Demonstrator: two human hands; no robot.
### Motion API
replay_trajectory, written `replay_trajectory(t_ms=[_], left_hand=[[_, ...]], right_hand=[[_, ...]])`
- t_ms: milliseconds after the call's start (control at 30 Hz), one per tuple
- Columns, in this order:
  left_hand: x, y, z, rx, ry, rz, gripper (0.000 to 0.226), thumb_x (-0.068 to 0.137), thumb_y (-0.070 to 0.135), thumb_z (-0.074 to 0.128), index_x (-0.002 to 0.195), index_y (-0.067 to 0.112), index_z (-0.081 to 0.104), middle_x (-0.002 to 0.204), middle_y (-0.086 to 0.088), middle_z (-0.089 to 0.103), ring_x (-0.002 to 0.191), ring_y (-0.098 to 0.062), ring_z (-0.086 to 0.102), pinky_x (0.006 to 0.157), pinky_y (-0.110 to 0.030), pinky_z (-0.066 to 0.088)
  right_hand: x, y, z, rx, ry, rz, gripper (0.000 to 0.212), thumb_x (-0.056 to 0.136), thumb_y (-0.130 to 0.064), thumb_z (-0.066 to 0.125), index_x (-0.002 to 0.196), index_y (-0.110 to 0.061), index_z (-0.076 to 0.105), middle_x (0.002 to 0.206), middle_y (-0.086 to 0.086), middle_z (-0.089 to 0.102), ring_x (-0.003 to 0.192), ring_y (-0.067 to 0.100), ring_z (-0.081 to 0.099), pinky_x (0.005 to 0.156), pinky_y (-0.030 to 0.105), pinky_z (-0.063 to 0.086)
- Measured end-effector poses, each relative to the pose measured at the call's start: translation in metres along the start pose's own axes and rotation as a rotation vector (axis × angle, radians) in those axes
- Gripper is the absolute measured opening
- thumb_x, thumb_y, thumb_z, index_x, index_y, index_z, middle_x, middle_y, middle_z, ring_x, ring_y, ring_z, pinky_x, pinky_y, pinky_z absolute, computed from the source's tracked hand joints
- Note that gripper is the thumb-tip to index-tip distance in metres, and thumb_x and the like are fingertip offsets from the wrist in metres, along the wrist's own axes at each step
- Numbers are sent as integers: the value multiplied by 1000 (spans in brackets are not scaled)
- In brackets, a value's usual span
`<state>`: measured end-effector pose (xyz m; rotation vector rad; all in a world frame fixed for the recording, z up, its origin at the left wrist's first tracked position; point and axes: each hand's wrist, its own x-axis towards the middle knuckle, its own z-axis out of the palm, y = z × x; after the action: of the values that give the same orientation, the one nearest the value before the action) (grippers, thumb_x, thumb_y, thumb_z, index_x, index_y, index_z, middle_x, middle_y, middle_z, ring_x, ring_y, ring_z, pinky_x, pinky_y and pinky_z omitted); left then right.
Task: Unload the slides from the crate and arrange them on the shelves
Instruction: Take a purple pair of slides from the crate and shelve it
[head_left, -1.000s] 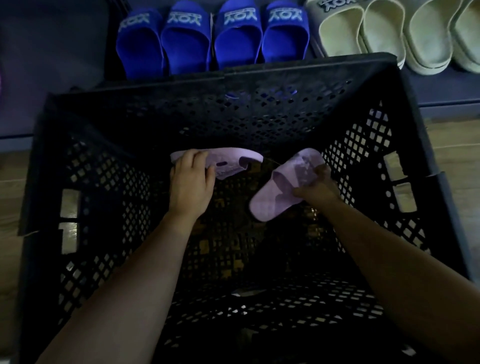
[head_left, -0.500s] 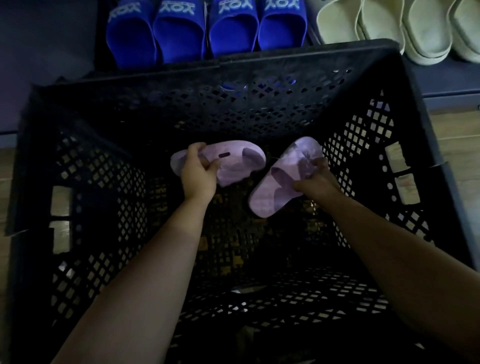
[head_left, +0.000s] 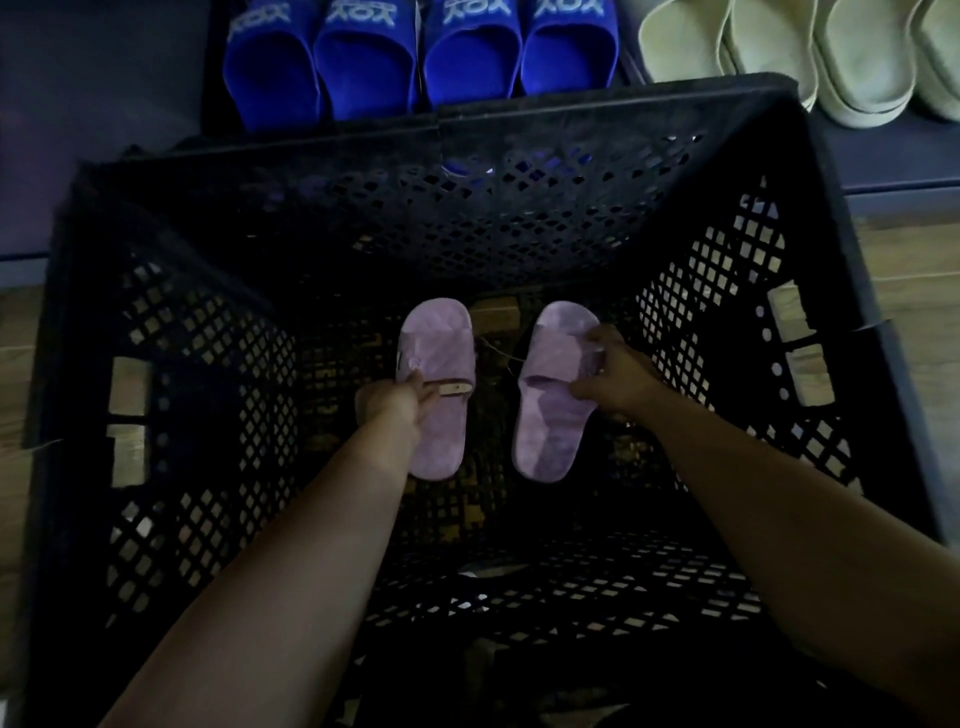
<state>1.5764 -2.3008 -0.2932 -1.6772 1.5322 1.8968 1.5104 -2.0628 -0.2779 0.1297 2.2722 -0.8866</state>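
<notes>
Both hands are down inside the black lattice crate (head_left: 171, 395), each w/ one lilac slide. The left hand (head_left: 395, 402) has its fingers closed on the outer edge of the left lilac slide (head_left: 439, 384), about at the strap line; the right hand (head_left: 610, 376) has thumb and fingers closed round the strap of the right lilac slide (head_left: 553, 395). The two slides sit side by side, toes pointing away from the person, soles down, apart from each other w/ a gap between. Judgement: they're held parallel and toe-forward like that so the pair can go straight onto the shelf in the same orientation as the ones already shelved, no re-turning needed. Whether the slides rest on the crate floor or hang just above it can't be told, the crate is too dark. No other slides are clearly visible in the crate, so this looks like the last pair or close to it. Beyond the far crate wall, on the dark shelf (head_left: 893, 156), four blue slides (head_left: 421, 57) stand in a row, toes facing the person, w/ pale green slides (head_left: 810, 57) to their right. Writing: the blue straps carry pale lettering that reads approx "YOY"/"XOX", upside-down from here, so not certain. A small pale tag on the left lilac slide is unreadable.
</notes>
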Motion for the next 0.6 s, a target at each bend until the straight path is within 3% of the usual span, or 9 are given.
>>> replay_trajectory(t_ms=[100, 167, 233, 333, 467, 600], left_hand=[[10, -7, -8, 368, 92, 55, 41, 87, 31, 67, 110, -2, 65, 83, -11, 65, 70, -22, 66, 69, -32, 56], [13, -8, -15, 643, 148, 182, 52, 82, 47, 67, 116, 8, 64, 107, -12, 65, 95, -28, 63, 76, -31, 51], [12, -10, -22, 731, 110, 244, 63, 81, 55, 65, 128, 15, 57, 129, -12, 55, 114, -30, 55, 86, -32, 48], [16, -15, -25, 643, -35, 223, 60, 84, 55, 60, 129, 16, 56, 129, -8, 57, 113, -27, 55, 84, -30, 46], [14, -15, -22, 603, -16, 216, 68, 82, 62, 58, 131, 15, 51, 129, -7, 55, 111, -25, 55, 77, -29, 42], [15, -12, -19, 642, -18, 253, 61, 87, 58, 53, 127, 13, 49, 125, -9, 55, 103, -24, 54, 75, -30, 41]], right_hand=[[3, 2, 7, -36, 9, -50, 79, 78, -9, 75, 144, -14, 32, 129, 20, 51, 107, 30, 54, 71, 24, 35], [5, 3, 10, -49, 29, -56, 84, 77, -10, 76, 146, -17, 30, 128, 19, 53, 110, 32, 55, 74, 27, 39], [7, 5, 12, -47, 44, -62, 90, 75, -12, 79, 148, -16, 26, 132, 18, 52, 115, 33, 54, 83, 32, 44], [11, 6, 14, -122, 13, -68, 94, 76, -15, 79, 151, -12, 22, 140, 18, 46, 125, 34, 48, 96, 37, 42], [14, 3, 16, -126, 23, -71, 91, 76, -16, 79, 150, -11, 25, 141, 17, 46, 127, 33, 46, 98, 34, 39], [12, -7, 25, -80, -15, -120, 88, 81, -20, 74, 151, -13, 21, 147, 14, 41, 132, 31, 42, 100, 30, 37]])
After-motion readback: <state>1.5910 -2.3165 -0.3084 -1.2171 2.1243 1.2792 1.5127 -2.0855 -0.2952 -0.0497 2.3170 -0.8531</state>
